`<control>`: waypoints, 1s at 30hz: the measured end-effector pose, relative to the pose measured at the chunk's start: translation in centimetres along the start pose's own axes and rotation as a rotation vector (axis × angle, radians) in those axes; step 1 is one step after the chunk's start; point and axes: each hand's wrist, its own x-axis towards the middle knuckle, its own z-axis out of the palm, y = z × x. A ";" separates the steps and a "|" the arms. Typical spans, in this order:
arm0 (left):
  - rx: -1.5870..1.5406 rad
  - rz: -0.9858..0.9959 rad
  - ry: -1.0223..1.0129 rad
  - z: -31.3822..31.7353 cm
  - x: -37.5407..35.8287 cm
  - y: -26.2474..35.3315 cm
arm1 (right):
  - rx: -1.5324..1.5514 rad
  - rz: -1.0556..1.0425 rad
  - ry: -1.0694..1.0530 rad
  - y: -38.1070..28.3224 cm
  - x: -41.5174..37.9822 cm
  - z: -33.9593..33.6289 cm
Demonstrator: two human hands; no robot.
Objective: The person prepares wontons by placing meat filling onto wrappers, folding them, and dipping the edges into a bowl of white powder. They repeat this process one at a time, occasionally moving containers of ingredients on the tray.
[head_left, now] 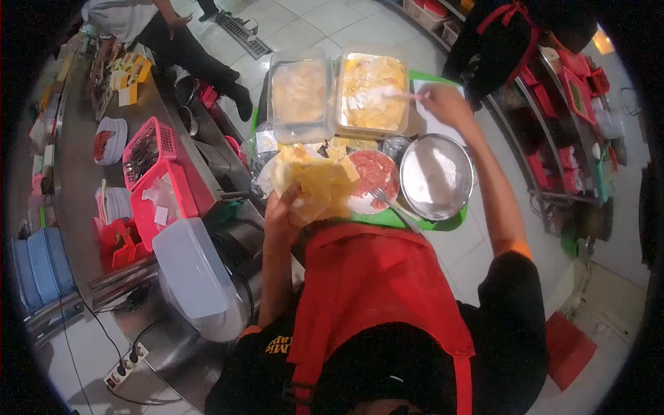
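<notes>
- The left hand [282,207] has its grip pinching a stack of thin yellow sheets [319,185], fingers under the near edge, so the stack sits lifted and ready to peel from, just above the green board [387,220].
- The right hand [446,104] reaches far out, its grip closed on a pale utensil [394,93] whose tip lies in the right clear tub [372,93]; the arm is stretched because that tub stands at the far side of the desk.
- The left clear tub [299,97] stands touching its neighbour, both holding pale yellow food, kept side by side within one reach.
- A bowl of red filling [373,174] with a fork [389,204] resting on its rim sits just beside the sheets, close for filling them.
- A metal bowl [437,176] of white powder sits to its right.
- On the steel desk [76,200] at left stand red baskets [155,176] and an upturned white container [190,266]; another person [515,41] in a red apron stands beyond.
</notes>
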 end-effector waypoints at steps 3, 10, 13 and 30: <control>0.045 0.046 0.135 -0.9 -1.0 -0.6 | -0.149 0.005 0.091 0.2 6.4 0.1; -0.068 0.048 0.121 -3.3 -2.5 -1.3 | -0.242 -0.236 -0.053 0.1 8.3 -4.0; -0.087 0.026 0.118 -3.5 -2.8 -1.2 | -0.297 -0.299 -0.279 -2.1 4.3 -5.2; 0.224 -0.025 0.051 3.6 1.7 -2.1 | -0.087 0.238 -0.386 5.9 -17.9 2.0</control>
